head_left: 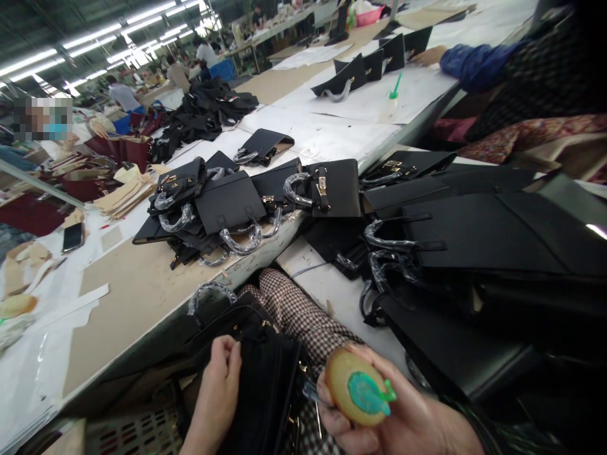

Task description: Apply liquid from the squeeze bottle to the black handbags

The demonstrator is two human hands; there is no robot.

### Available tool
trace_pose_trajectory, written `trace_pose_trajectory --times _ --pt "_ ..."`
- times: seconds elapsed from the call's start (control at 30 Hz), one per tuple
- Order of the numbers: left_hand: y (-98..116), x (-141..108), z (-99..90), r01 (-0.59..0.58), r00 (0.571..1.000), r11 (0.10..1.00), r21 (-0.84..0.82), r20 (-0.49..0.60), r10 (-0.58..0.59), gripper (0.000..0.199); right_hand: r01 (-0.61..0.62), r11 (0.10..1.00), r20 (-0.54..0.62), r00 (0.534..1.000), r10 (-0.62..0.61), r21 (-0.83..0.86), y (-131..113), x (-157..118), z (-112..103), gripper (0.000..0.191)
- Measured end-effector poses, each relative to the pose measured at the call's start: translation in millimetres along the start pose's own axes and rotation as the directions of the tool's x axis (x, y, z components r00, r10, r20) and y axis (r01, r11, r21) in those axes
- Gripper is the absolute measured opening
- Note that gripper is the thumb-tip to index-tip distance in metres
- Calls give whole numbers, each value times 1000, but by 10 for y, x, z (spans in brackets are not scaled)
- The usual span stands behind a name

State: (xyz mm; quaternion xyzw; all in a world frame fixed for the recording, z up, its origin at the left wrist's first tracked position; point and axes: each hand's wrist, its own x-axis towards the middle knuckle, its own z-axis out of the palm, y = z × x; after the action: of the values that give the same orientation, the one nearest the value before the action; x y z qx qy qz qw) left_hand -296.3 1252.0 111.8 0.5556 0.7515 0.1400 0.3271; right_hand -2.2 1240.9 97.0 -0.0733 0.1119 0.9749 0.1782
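Note:
Low in the middle, a black handbag [258, 379] with gold-coloured hardware rests on my lap. Its handle [211, 296] is wrapped in clear plastic and sticks up at the back. My left hand [225, 373] is closed at the bag, its fingers curled against the dark material; the fingertips are partly hidden. In my right hand [389, 392], just right of the bag, is a yellowish glue bottle [341, 385]. The bottle's green cap [367, 393] with a small spout faces the camera, and my fingers wrap around its body.
A pile of black handbags [232, 199] lies on the worktable [128, 316] ahead. More black bag pieces [474, 227] are stacked at the right. A plastic basket [137, 436] stands at lower left, a phone [73, 237] above it. A co-worker's sleeve [474, 66] reaches in at upper right.

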Motion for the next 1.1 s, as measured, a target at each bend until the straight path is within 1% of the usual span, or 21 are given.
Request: trace_pose_trajectory --times 0.03,0.07,0.1,0.13,0.2,0.27,0.33,0.4,0.43,0.5,0.53,0.57,0.6,0.63,0.7,0.73,0.83,0.9,0.97,1.03,1.1 --pt "32 16 -91 59 994 993 -99 -81 -67 37 4 1000 -9 1000 -4 -6 4 13 2 65" --pt "61 23 -164 100 985 978 -183 -122 -124 41 2 1000 -20 1000 -3 -13 7 23 3 65" --pt "83 20 -218 128 979 962 -242 -121 -161 45 -2 1000 -32 1000 2 -21 7 31 2 66" --pt "98 8 -252 156 979 945 -287 -85 -187 50 -5 1000 -41 999 4 -29 5 34 -1 66" --pt "101 -33 -268 183 983 932 -314 75 -167 52 -13 999 -55 998 11 -36 2 32 -20 66" --pt "71 -81 -235 165 965 964 -206 236 -115 47 -24 999 -61 998 22 -29 4 24 -51 66" --pt "21 -119 -179 77 949 997 -31 309 -63 38 -35 999 -74 997 34 -18 10 15 -80 66" --pt "-36 -149 -113 -70 956 995 75 291 45 24 -37 999 -95 995 33 -39 -1 6 -91 69" --pt "-61 -165 -78 -149 959 984 98 256 120 20 -38 997 -99 995 32 -66 -27 0 -85 71" --pt "-96 -208 -4 -279 957 951 135 120 264 20 -39 989 -94 995 25 -146 -139 -21 -54 74" --pt "-103 -238 35 -306 952 940 153 39 304 25 -29 980 -87 996 12 -197 -229 -35 -31 75" --pt "-103 -272 76 -303 950 940 157 -33 312 30 -5 969 -80 997 -15 -248 -338 -47 -5 76" --pt "-97 -309 117 -271 955 952 143 -82 285 32 30 954 -78 995 -56 -297 -459 -55 23 76" --pt "-85 -345 157 -211 969 970 120 -107 224 33 72 937 -75 992 -103 -343 -583 -55 52 77" --pt "-46 -402 228 -56 994 995 83 -93 64 29 148 900 -69 979 -192 -409 -803 -19 110 78" --pt "-22 -416 257 6 997 998 66 -81 -1 27 173 886 -63 973 -221 -430 -883 19 139 78" --pt "59 -382 282 103 992 992 -74 -63 -107 28 230 855 -19 963 -269 -465 -973 186 201 68" --pt "98 -304 238 130 987 970 -206 -66 -147 37 271 839 15 954 -299 -472 -945 291 207 56" --pt "110 -213 157 122 989 950 -288 -50 -142 57 301 831 22 944 -329 -467 -895 360 179 50" --pt "104 -142 72 60 998 953 -297 10 -60 71 315 833 0 935 -354 -455 -844 397 125 50" --pt "106 -103 9 -94 993 973 -210 48 106 61 325 838 -11 930 -367 -438 -794 430 66 52"
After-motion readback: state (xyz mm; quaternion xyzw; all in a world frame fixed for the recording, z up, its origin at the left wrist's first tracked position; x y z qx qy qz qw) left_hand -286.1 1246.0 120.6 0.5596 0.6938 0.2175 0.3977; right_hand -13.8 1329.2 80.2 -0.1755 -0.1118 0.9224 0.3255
